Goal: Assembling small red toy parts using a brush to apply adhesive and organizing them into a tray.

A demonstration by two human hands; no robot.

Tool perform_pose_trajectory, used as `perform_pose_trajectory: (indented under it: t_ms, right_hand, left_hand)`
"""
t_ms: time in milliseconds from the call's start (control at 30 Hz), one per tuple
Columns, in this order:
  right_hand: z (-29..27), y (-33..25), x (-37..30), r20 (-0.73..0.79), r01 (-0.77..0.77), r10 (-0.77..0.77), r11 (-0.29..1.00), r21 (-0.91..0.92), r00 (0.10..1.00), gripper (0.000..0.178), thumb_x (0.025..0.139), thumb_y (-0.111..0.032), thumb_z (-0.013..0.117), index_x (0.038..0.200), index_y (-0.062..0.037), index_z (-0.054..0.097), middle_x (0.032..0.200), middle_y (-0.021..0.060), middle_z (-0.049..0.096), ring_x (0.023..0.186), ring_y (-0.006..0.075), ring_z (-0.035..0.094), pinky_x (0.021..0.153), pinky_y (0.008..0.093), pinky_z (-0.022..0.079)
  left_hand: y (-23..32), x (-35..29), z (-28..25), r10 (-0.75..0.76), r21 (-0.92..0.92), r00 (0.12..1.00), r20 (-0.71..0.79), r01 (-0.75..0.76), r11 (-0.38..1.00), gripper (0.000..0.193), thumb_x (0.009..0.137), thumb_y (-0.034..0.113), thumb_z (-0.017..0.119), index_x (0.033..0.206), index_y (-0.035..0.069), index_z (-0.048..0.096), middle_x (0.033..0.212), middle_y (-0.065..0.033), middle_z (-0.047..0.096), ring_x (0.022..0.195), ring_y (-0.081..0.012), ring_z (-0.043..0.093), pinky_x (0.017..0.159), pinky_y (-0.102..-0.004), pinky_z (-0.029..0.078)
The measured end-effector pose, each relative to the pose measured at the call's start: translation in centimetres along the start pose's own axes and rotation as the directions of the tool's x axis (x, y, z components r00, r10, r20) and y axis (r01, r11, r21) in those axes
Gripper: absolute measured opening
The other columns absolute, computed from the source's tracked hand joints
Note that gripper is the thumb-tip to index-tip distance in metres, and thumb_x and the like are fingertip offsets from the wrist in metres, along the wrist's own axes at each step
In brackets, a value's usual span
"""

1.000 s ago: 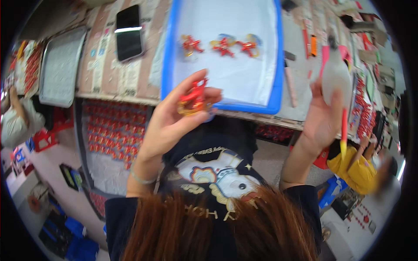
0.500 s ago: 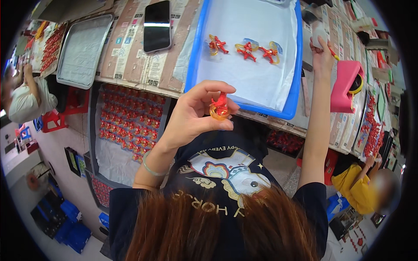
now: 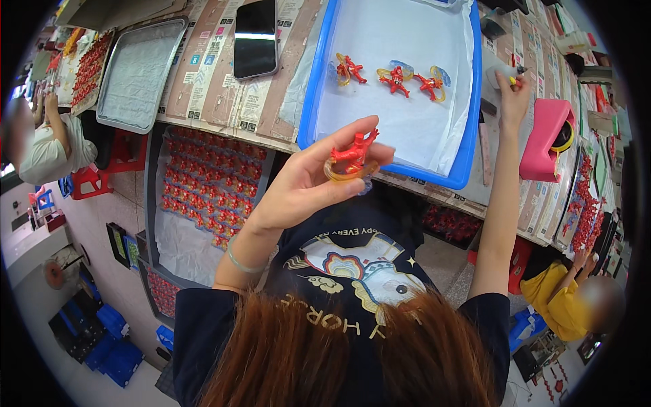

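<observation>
My left hand [image 3: 298,180] holds a small red figurine [image 3: 352,157] between thumb and fingers, in front of the tray's near edge. A translucent orange loop curves round its lower part, and a bit of clear blue shows below. Out to the right, my right hand [image 3: 513,102] is closed round a thin tool with a yellow part [image 3: 513,81]; its exact kind is too small to tell. Beside those fingers is a whitish, blurred object [image 3: 497,73]. Three similar red figurines with orange and blue clear parts, one of them this figurine [image 3: 395,81], lie on white paper in the blue tray [image 3: 466,152].
A black phone [image 3: 255,41] and a metal tray [image 3: 140,74] lie leftward on the cardboard-covered table. Right of the blue tray stands a pink tape dispenser [image 3: 542,142]. Below the table edge, a grey crate [image 3: 152,203] holds rows of red figurines. Other people sit at both sides.
The figurine in my left hand has turned and now shows its arms upright. My right hand has drawn slightly nearer, its fingers now bunched round the tool. The whole view has shifted a little.
</observation>
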State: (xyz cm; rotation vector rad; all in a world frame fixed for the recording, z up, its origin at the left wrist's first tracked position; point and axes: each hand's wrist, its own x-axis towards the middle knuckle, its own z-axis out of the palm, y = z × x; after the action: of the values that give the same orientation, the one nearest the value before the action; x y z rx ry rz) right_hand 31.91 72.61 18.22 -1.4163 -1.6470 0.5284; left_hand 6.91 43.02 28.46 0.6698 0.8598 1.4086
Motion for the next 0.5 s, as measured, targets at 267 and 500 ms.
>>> perform_pose_trajectory:
  t_ms: [267,500]
  right_hand:
    - [-3.6,-14.9,-13.5,0.304,0.160,-0.379,0.815,0.557,0.874,0.028,0.072,-0.009,0.056,0.096,-0.0004,0.043,0.091,0.0159,0.052,0.088,0.0239,0.049,0.076,0.0339,0.039]
    - [-2.2,-18.3,-17.6,0.406,0.289,-0.519,0.814,0.504,0.753,0.039,0.061,-0.002,0.066,0.095,-0.0030,0.047,0.097,0.0145,0.052,0.088,0.0241,0.051,0.077,0.0310,0.040]
  left_hand:
    - [-0.8,0.7,0.3,0.049,0.104,0.997,-0.064,-0.043,0.994,0.040,0.066,-0.003,0.061,0.100,0.003,0.039,0.095,-0.0125,0.054,0.086,-0.0130,0.052,0.074,-0.0225,0.043]
    - [-0.1,1.0,3.4,-0.048,-0.145,0.975,-0.217,0.016,0.989,0.043,0.074,-0.004,0.050,0.113,0.000,0.031,0.098,-0.0124,0.052,0.087,-0.0132,0.052,0.078,-0.0232,0.040]
